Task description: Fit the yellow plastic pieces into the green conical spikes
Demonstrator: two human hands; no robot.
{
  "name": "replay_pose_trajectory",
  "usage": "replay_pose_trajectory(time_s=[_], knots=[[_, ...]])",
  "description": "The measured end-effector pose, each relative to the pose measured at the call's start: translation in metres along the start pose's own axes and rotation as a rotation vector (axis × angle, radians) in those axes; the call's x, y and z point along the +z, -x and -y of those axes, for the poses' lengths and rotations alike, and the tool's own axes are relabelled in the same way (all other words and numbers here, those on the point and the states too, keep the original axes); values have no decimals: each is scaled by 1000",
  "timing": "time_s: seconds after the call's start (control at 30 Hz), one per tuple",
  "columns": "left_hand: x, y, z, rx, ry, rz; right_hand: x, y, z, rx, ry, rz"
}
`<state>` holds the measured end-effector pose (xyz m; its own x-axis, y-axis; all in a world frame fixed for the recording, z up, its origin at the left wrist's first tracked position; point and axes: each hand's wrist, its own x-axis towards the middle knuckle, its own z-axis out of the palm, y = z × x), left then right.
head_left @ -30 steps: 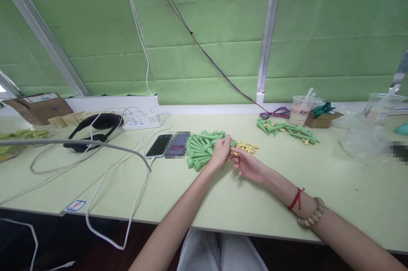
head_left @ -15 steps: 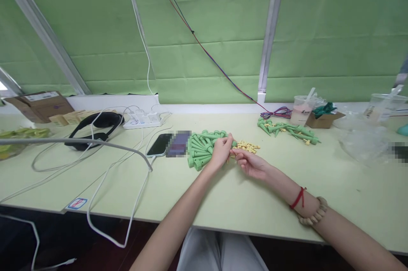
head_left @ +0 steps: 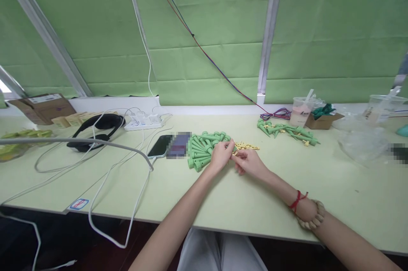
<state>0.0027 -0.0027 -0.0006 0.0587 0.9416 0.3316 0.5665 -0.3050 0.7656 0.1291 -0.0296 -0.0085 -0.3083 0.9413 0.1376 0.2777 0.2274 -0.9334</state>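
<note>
- Since the frame 0.5 s ago: right hand (head_left: pixel 250 162) slid left, fingertips now meet the left hand (head_left: pixel 220 155); before there was a small gap. Piles unchanged.
- Both hands pinched shut on one green spike (head_left: pixel 232 149) between them, just above the table (head_left: pixel 223 203), right beside the green spike pile (head_left: pixel 204 149). Mostly hidden by fingers; long axis looks roughly left-right, which end is the tip can't tell.
- Pile pieces lie fanned, wide round ends toward the phone (head_left: pixel 160 146), thin ends toward the left hand.
- Small yellow parts (head_left: pixel 247 146) just behind the hands, touching neither.
- 2nd heap of spikes (head_left: pixel 288 129) well apart, far right, near a plastic cup (head_left: pixel 300 110) & brown box (head_left: pixel 321 120).
- Writing: blue/red sticker (head_left: pixel 78 204) at table front edge, cardboard box (head_left: pixel 43 107) has a white label – both too small to read. Cup print also illegible.
- Left of the work: black headset (head_left: pixel 95 131), white power strip (head_left: pixel 144 121), white cables (head_left: pixel 121 177) looping over the edge. Nothing lies between the hands & the piles.
</note>
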Motion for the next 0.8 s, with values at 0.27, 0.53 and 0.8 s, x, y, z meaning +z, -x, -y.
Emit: replay_pose_trajectory(time_s=[0.27, 0.53, 0.8], knots=[[3, -2, 3, -55, 73, -26, 1, 2, -1, -194, 379, -177], [0, -2, -4, -27, 241, -104, 4, 0, 2, 137, -185, -53], [-2, 0, -8, 9, 309, -117, -2, -3, 9, 371, -452, 31]])
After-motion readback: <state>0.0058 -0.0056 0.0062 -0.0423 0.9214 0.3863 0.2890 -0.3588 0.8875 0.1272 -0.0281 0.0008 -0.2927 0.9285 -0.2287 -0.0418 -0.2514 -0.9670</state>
